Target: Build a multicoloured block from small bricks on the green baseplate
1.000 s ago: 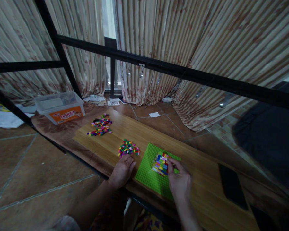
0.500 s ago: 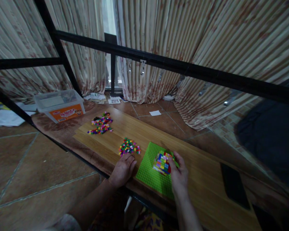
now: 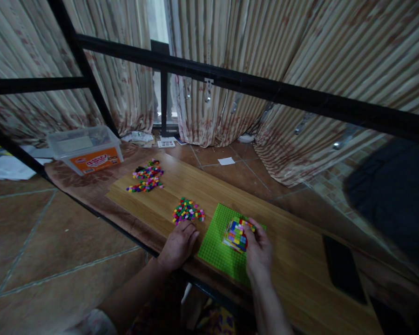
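Observation:
A small stacked block of multicoloured toy bricks point(image 3: 236, 234) stands on a green studded baseplate point(image 3: 212, 249). My right hand point(image 3: 259, 249) is closed at the block's right side, thumb over its top edge and fingers round the far side, hiding that corner. To the left, my left hand point(image 3: 179, 244) rests at the near edge of the wooden board with fingers curled in. Whatever those fingers may hold is hidden. Just beyond them lies a loose pile of tiny coloured bricks point(image 3: 187, 211).
Another brick pile point(image 3: 148, 177) lies farther left on the wooden board point(image 3: 226, 184). A clear plastic tub point(image 3: 85, 151) with an orange label stands beyond it. A dark flat phone-like slab point(image 3: 344, 270) is at the right. Black metal rails point(image 3: 230, 79) cross in front of the curtains.
The view has shifted slightly. Both hands stay nearly where they were, the right at the brick block and the left by the near pile.

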Demonstrator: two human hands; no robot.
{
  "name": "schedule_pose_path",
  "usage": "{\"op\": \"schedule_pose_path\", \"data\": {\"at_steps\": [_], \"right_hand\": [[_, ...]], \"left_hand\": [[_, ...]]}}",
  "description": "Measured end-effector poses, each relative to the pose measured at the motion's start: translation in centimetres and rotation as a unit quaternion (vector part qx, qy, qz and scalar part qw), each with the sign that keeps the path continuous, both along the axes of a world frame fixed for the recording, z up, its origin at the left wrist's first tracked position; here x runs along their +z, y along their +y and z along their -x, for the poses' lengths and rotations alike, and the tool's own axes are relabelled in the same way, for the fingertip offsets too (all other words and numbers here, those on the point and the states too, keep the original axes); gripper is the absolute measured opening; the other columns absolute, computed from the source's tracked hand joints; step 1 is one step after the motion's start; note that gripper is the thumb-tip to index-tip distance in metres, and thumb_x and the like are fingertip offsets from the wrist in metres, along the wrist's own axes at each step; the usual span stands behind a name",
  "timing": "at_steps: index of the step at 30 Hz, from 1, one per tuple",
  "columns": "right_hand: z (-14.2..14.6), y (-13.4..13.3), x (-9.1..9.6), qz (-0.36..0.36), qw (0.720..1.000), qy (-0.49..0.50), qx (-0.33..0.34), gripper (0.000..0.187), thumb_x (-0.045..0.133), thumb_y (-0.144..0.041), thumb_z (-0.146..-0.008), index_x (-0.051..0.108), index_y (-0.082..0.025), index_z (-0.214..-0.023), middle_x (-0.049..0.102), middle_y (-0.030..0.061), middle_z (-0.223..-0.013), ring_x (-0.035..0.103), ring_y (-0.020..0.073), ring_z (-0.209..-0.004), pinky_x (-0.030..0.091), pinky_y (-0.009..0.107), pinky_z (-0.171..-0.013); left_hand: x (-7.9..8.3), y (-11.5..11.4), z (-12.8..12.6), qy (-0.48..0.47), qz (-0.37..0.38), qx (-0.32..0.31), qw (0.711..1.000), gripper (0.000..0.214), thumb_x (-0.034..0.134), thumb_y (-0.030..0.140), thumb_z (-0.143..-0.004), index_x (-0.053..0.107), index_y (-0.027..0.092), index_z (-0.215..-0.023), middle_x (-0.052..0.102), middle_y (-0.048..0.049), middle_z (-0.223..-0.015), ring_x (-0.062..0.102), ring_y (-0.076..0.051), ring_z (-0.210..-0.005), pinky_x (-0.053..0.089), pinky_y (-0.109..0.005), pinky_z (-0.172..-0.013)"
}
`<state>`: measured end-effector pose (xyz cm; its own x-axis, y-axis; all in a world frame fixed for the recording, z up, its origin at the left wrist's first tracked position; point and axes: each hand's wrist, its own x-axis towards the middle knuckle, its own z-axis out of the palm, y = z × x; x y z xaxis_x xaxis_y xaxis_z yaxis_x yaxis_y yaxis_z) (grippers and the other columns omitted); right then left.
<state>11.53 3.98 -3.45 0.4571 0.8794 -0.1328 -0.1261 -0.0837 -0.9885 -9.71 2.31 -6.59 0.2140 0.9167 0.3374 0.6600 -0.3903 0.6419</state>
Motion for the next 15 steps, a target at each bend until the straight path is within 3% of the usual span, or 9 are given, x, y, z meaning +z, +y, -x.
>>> {"op": "schedule_pose_path", "data": {"at_steps": [10, 15], "right_hand": [[0.10, 0.05, -0.10, -0.006, 1.000, 0.027, 0.001, 0.052, 0.073, -0.045, -0.064, 0.064, -0.021, -0.109, 0.069, 0.0024, -0.087, 0.063, 0.0151, -0.065, 0.052, 0.028, -0.060], [-0.34, -0.07, -0.03, -0.025, 0.998, 0.063, 0.005, 0.052, 0.073, -0.046, -0.063, 0.064, -0.022, -0.108, 0.069, 0.0036, -0.097, 0.065, 0.0171, -0.078, 0.052, 0.032, -0.073]], "left_hand": [[-0.23, 0.23, 0.00, 0.006, -0.005, 0.004, 1.000, 0.021, 0.039, 0.028, -0.094, 0.056, 0.019, -0.085, 0.058, -0.0070, -0.091, 0.056, -0.019, -0.088, 0.048, -0.034, -0.082], [0.38, 0.05, -0.10, -0.046, -0.003, 0.025, 0.999, 0.023, 0.038, 0.029, -0.094, 0.057, 0.018, -0.087, 0.059, -0.0076, -0.090, 0.056, -0.019, -0.087, 0.048, -0.033, -0.081]]}}
